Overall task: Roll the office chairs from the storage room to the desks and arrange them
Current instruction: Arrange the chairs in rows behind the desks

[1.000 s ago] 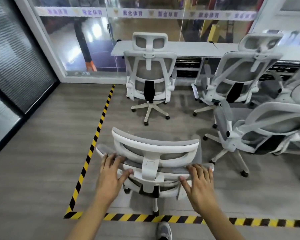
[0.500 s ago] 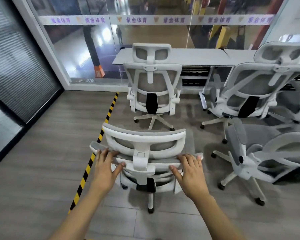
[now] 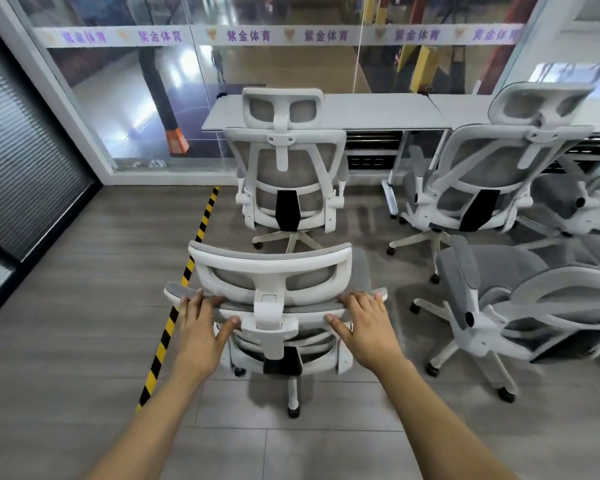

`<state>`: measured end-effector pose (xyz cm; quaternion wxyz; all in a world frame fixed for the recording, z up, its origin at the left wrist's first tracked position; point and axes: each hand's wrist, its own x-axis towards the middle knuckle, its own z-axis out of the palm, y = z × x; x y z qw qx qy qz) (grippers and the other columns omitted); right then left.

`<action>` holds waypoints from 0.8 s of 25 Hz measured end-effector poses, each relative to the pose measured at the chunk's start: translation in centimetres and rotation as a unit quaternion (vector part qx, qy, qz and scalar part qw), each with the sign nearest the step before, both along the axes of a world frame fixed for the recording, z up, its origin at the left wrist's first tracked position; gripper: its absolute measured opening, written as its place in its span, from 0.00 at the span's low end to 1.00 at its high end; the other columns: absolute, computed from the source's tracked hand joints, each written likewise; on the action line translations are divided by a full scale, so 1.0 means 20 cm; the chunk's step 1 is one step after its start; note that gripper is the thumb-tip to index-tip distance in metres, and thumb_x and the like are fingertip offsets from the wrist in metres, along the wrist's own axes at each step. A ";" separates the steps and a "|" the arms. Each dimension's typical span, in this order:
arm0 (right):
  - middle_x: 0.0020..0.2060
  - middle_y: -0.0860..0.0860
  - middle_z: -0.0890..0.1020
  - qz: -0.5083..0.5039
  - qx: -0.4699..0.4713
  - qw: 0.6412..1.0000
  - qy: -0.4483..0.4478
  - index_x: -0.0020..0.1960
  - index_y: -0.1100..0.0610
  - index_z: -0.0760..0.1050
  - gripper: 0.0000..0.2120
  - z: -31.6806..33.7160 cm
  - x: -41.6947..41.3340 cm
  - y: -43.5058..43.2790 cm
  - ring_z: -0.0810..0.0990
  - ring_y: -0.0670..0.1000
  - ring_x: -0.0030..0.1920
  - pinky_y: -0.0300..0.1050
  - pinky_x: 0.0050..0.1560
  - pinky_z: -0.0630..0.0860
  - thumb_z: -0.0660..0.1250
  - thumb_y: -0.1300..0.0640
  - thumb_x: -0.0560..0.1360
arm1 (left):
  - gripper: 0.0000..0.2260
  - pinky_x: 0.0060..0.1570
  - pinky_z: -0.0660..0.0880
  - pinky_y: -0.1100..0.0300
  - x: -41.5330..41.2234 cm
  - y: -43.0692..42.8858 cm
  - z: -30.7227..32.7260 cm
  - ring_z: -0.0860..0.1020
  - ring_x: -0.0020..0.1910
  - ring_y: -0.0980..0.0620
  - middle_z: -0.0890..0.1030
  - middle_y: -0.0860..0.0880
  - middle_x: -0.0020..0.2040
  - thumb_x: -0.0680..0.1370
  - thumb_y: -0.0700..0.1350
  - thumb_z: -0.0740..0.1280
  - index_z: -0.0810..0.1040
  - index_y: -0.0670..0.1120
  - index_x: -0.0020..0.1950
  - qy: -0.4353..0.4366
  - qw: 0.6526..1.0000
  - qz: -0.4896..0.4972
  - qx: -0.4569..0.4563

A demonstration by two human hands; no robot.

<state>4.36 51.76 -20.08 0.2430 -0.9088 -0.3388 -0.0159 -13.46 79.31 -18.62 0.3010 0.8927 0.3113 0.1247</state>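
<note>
Clamped over the back rim of the rolled chair [image 3: 271,263], the left grip [image 3: 201,327] has its fingers laid across the top edge and its thumb against the rear face. The right grip [image 3: 368,327] holds the other side the same way. Neither is apart or idle.

The grey plank floor [image 3: 66,323] fills the view, closed at 12 o'clock by a glass wall [image 3: 257,64]. Against that wall runs the long white bench [image 3: 361,112].

A parked chair [image 3: 284,174] sits squared to the bench at 12 o'clock, and a second parked chair [image 3: 482,178] stands at 1 o'clock, slightly skewed. At 3 o'clock a sideways chair [image 3: 534,306] stands loose, turned away from the bench, with at least one more partly cut off behind it.

The rolled chair stands at centre, just behind the parked chair and facing 12 o'clock. Striped tape [image 3: 168,332] runs from 7 o'clock toward 12 along its left side. One caster [image 3: 293,412] shows on the leg pointing at 6 o'clock.

By my reading the task is well under way. Two chairs look placed, and this one has reached the bench area but has no place yet, since the slot straight ahead is taken. The loose chairs at 3 o'clock seem to need squaring up. How many remain in storage cannot be told.
</note>
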 end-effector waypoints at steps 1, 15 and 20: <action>0.59 0.47 0.76 0.003 -0.013 1.000 0.001 0.63 0.51 0.74 0.27 0.01 0.01 0.01 0.70 0.51 0.68 0.55 0.78 0.53 0.54 0.32 0.78 | 0.23 0.77 0.50 0.43 0.01 0.01 0.01 0.46 0.79 0.43 0.59 0.45 0.79 0.77 0.59 0.66 0.71 0.52 0.69 0.004 1.000 0.000 -0.002; 0.61 0.57 0.79 -0.211 -0.064 0.975 -0.026 0.62 0.59 0.75 0.19 0.08 0.49 -0.94 0.77 0.63 0.59 0.58 0.59 0.74 0.70 0.58 0.73 | 0.18 0.63 0.70 0.51 0.56 -1.11 0.18 0.71 0.64 0.48 0.72 0.50 0.69 0.79 0.47 0.61 0.71 0.51 0.69 -0.108 0.951 -0.214 0.192; 0.65 0.62 0.76 -0.242 -0.126 0.961 -0.032 0.66 0.63 0.72 0.23 0.03 0.99 -1.47 0.73 0.67 0.64 0.61 0.65 0.69 0.70 0.60 0.73 | 0.23 0.72 0.62 0.46 0.95 -1.23 0.01 0.67 0.72 0.44 0.70 0.48 0.73 0.81 0.52 0.59 0.64 0.49 0.76 0.124 0.964 -0.109 0.210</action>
